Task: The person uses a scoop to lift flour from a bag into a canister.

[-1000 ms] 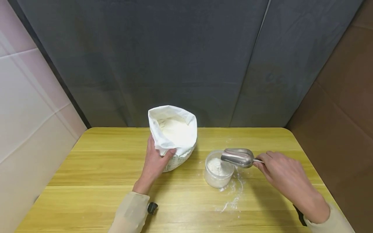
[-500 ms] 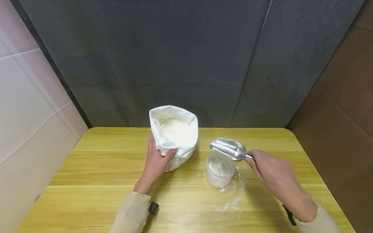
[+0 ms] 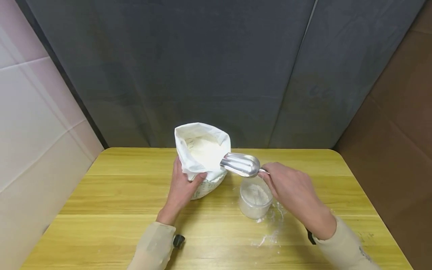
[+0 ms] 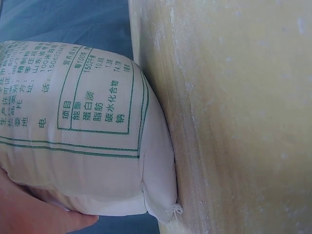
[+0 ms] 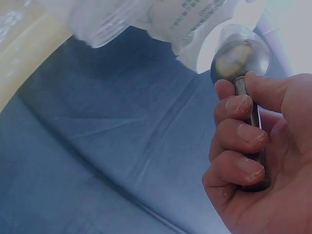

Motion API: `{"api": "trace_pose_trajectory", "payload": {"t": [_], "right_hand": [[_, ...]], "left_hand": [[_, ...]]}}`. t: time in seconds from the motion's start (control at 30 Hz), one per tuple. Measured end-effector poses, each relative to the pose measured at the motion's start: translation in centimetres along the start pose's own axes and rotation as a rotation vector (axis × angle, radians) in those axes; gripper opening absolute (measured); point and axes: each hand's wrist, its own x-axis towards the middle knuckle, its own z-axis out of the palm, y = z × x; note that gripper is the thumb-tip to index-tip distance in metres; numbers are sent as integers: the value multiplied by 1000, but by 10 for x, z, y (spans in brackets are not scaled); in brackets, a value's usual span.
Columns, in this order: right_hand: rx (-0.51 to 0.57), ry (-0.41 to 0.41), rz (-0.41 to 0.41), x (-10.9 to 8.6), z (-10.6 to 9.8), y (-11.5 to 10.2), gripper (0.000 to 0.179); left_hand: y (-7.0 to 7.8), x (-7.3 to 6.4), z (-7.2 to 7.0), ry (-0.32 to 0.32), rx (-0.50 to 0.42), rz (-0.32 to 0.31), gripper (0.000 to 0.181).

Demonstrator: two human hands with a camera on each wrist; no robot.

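Note:
My left hand (image 3: 180, 190) grips the near left side of a white flour bag (image 3: 213, 180), thumb at the rolled rim. White flour (image 3: 204, 152) shows inside its open mouth. Green printing covers the bag's side (image 4: 97, 97) in the left wrist view. My right hand (image 3: 291, 187) holds a metal scoop (image 3: 241, 165) by its handle; its lip is at the right rim of the bag. In the right wrist view the fingers (image 5: 239, 136) curl round the handle. Below the scoop stands a clear round tub (image 3: 255, 212) with flour in it, partly hidden by the scoop and hand.
Flour is spilled (image 3: 268, 238) on the wooden table (image 3: 118, 206) around and in front of the tub. A dark grey panel (image 3: 202, 67) rises behind the table, a pale wall (image 3: 40, 131) stands left and a brown one (image 3: 395, 123) right.
My right hand has carried the scoop left and away from above the tub to the bag's right rim. The left hand keeps its grip on the bag, which stays in place.

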Motion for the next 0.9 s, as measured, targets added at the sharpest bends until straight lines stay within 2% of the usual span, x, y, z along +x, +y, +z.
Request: {"api": "trace_pose_trajectory", "payload": {"t": [0.27,0.5,0.7,0.9], "right_hand": [[-51,23,-54,20,5,-11,26],[-181,70,-120,37,7,-22,37],[-218,32,-93,51,5,-32,36],[-226,-96,-29,65,1,-46,30]], "left_hand": [[1,0,0,15,3,18,123],[1,-1,0,15,3,22,123],[1,-1,1,14,9,18,125],[1,0,2,11,11,13,125]]}}
